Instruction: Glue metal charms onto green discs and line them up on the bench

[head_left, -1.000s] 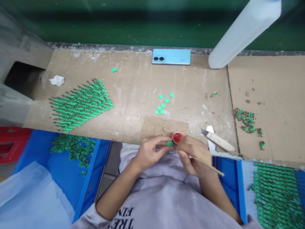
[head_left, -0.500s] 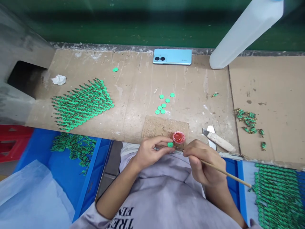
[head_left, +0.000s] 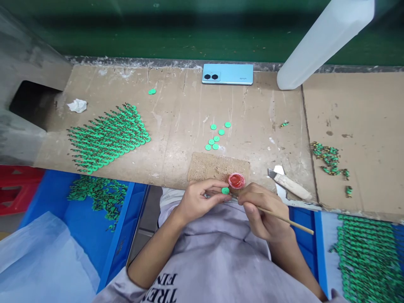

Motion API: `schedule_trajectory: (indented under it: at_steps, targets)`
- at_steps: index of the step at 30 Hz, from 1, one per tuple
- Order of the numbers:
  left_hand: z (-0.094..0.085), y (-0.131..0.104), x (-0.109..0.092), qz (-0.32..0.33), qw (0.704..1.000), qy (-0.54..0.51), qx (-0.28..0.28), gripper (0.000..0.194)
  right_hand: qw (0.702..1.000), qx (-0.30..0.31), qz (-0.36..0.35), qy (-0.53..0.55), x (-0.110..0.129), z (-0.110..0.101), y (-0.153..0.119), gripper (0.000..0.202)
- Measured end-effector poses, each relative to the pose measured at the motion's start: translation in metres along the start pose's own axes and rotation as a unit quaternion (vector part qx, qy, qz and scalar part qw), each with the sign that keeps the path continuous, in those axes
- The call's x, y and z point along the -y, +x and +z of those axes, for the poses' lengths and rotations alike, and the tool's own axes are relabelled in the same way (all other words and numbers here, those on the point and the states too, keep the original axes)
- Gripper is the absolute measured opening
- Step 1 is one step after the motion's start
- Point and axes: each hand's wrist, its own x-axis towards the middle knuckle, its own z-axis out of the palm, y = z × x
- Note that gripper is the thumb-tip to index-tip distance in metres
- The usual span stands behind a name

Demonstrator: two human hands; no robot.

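Observation:
Between the thumb and fingers of my left hand [head_left: 200,197] is a small green disc [head_left: 225,190], pinched by its edge. My right hand [head_left: 267,210] is closed around a thin wooden stick [head_left: 288,221]; its front end points at the disc, and the tip is too small to make out. Just beyond both hands stands a small round pot of red liquid [head_left: 236,181], on the corner of a brown board [head_left: 210,167]. Several loose green discs [head_left: 216,139] lie past the board.
Rows of green discs with dark ends [head_left: 109,139] lie at left. A phone [head_left: 227,74] and a tall white container [head_left: 325,44] stand at the back. A knife [head_left: 292,185] and small green-and-gold pieces [head_left: 328,158] lie at right. Blue crates [head_left: 118,240] flank my lap.
My right hand has moved left with the stick, bringing its front end closer to the green disc. The left hand keeps its pinch on the disc and has hardly moved.

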Motion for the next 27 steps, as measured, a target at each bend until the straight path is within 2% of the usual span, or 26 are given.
schedule_trajectory:
  at_steps: [10,14,18,22,27]
  targets:
    - [-0.002,-0.001,0.002,0.011,1.0,0.012,0.008,0.025,0.999,0.032,-0.014,-0.026,0.002,-0.002,0.003,0.013]
    - [-0.003,-0.002,0.005,0.012,0.999,0.03,0.018,0.022,0.994,0.081,-0.034,-0.064,0.007,-0.009,0.005,0.002]
    - [-0.002,-0.001,0.006,0.001,1.0,0.015,0.012,0.026,0.986,0.121,-0.051,-0.105,0.018,-0.014,0.009,0.002]
    - [-0.002,0.0,0.003,-0.008,1.0,-0.004,0.004,0.026,0.979,0.161,-0.034,-0.122,0.028,-0.016,0.01,0.009]
    - [-0.003,0.001,0.0,0.003,1.0,-0.023,0.004,0.015,0.97,0.192,-0.014,-0.15,0.03,-0.02,0.006,0.018]
